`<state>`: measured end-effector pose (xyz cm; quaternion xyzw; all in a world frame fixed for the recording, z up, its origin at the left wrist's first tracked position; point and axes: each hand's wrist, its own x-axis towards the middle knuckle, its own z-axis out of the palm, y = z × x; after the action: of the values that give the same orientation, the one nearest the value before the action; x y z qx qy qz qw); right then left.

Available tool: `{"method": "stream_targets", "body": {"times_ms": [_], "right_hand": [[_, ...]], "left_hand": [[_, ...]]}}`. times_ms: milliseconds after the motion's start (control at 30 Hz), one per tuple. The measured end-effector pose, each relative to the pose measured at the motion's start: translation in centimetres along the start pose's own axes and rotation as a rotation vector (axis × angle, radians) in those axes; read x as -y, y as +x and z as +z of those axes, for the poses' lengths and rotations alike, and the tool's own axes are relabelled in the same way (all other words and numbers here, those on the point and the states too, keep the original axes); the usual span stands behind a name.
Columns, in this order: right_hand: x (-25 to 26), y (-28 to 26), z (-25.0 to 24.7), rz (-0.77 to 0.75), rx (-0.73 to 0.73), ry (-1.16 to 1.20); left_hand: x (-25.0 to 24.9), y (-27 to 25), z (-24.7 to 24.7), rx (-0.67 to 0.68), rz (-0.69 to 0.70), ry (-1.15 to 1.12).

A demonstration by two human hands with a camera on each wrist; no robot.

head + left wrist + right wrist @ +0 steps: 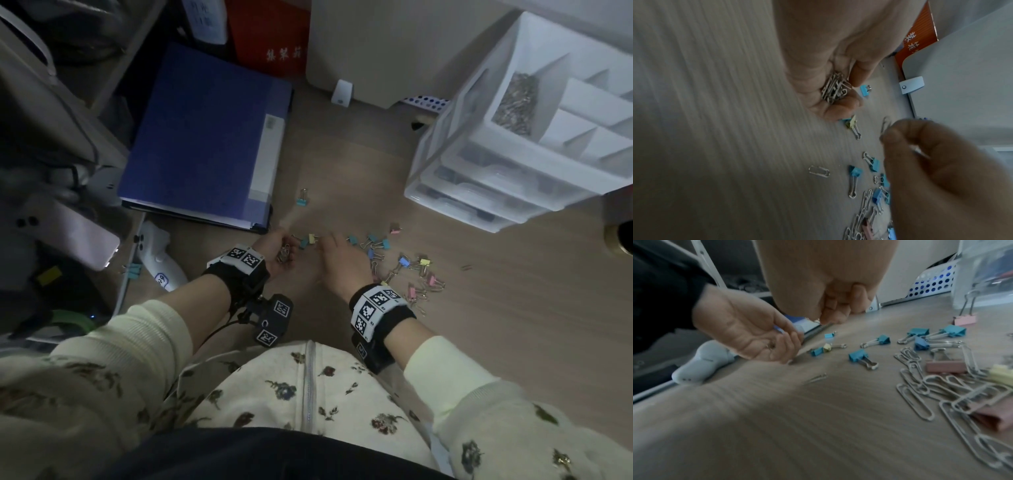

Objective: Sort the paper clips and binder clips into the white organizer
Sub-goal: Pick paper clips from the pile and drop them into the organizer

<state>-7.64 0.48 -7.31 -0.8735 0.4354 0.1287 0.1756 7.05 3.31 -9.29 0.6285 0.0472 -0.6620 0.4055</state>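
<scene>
Several paper clips (833, 90) sit in the cupped left hand (824, 53); the right hand (941, 170) pinches one paper clip (885, 124).

Dim, bluish, grainy light; motion-blurred wrist views, wide-angle bending at the edges.

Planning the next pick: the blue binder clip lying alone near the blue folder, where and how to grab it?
Pinch the small blue binder clip by its folded blue body, fingers on the two flat sides, coming straight from above. It lies alone on the wooden desk, clear of the blue folder, and its thin wire handles offer a poorer hold.
</scene>
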Motion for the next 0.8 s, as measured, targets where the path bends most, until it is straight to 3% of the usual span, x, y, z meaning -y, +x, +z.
{"method": "stream_targets", "body": {"times_ms": [167,300,400,467,600,800], "right_hand": [[1.3,-0.3,-0.3,-0.115,-0.092,0.113],[1.1,-1.0,0.2,-0.207,-0.185,0.269],[0.1,-1.6,0.5,-0.15,-0.276,0.362],[-0.7,-1.9,0.7,-0.08,-0.201,0.325],[-1.5,-2.5,2.1,-0.1,0.056,0.075],[-0.8,-2.6,3.5,-0.099,0.081,-0.053]], "left_hand": [[0.1,-0.7,0.9,0.078,-0.029,-0.096],[0.2,-1.3,1.2,0.14,-0.012,-0.01],[0.4,-1.1,0.8,0.096,-0.022,-0.015],[0.5,-1.0,0.4,0.038,-0.038,0.002],[0.5,-1.1,0.0,-0.005,-0.033,0.039],[0.4,-1.0,-0.3,-0.008,-0.01,0.053]]}}
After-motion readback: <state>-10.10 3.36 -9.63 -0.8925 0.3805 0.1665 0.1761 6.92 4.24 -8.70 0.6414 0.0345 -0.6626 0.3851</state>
